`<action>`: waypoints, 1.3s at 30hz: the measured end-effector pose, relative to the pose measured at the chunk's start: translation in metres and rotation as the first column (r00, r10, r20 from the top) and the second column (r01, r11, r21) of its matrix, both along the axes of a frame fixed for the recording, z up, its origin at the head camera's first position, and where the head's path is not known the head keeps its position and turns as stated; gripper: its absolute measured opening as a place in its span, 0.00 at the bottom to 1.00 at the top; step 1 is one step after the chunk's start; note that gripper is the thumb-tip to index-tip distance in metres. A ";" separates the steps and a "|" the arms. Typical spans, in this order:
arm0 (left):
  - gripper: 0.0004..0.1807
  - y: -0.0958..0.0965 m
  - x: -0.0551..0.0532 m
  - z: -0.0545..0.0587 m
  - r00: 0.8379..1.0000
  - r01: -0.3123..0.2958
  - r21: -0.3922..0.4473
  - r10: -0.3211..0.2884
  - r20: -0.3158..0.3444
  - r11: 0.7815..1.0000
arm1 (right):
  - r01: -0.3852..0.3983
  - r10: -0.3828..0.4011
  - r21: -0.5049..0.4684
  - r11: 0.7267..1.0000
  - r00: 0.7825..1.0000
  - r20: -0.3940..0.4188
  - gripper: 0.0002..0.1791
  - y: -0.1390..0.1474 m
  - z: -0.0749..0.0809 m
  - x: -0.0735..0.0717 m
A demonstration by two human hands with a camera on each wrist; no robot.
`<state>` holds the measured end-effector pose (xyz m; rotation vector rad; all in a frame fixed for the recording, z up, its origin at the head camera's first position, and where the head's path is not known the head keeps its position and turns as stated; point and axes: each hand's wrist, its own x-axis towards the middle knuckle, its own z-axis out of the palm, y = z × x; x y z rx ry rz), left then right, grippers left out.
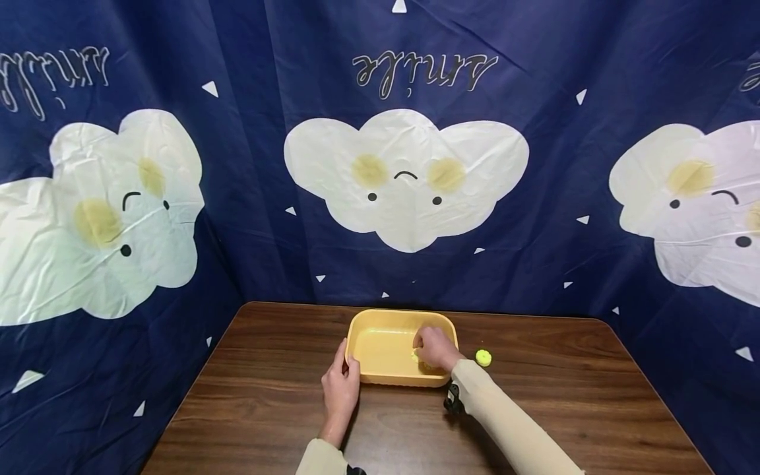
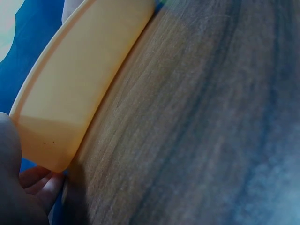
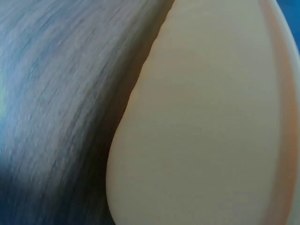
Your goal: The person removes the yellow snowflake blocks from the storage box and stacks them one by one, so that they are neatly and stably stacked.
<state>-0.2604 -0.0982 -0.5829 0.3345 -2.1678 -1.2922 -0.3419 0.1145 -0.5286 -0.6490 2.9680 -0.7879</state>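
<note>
A yellow plastic tray [image 1: 380, 379] with high walls and rounded corners stands at the back of the table. My left hand [image 1: 342, 388] grips its left side, the thumb at the rim; in the left wrist view the fingers [image 2: 44, 187] come round the corner of the tray wall [image 2: 70, 93]. Over the right wall reaches my right hand [image 1: 436, 348], fingers bent down inside the tray. Beside those fingers lie bright yellow bits [image 1: 415, 356], partly hidden; whether the fingers pinch anything cannot be seen. The right wrist view has only the tray's outer wall [image 3: 201, 112] and table.
On the table just right of the tray sits a small bright yellow flower-shaped piece [image 1: 483, 357]. The brown wood-grain table [image 1: 267, 389] ends against a dark blue cloth [image 1: 255, 198] printed with white clouds, which hangs at the back and sides.
</note>
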 end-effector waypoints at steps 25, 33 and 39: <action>0.24 0.000 -0.001 -0.002 1.000 -0.005 0.002 0.005 0.007 1.000 | 0.006 0.023 -0.126 0.992 0.974 0.225 0.21 -0.002 0.003 0.009; 0.24 0.000 -0.002 -0.002 1.000 -0.017 -0.005 0.017 -0.005 1.000 | -0.008 0.034 -0.127 0.992 0.979 0.202 0.19 0.001 0.006 0.010; 0.24 0.000 0.001 -0.004 1.000 -0.002 -0.006 0.002 -0.010 1.000 | 0.022 0.004 -0.201 0.979 0.992 0.129 0.08 0.005 0.006 0.014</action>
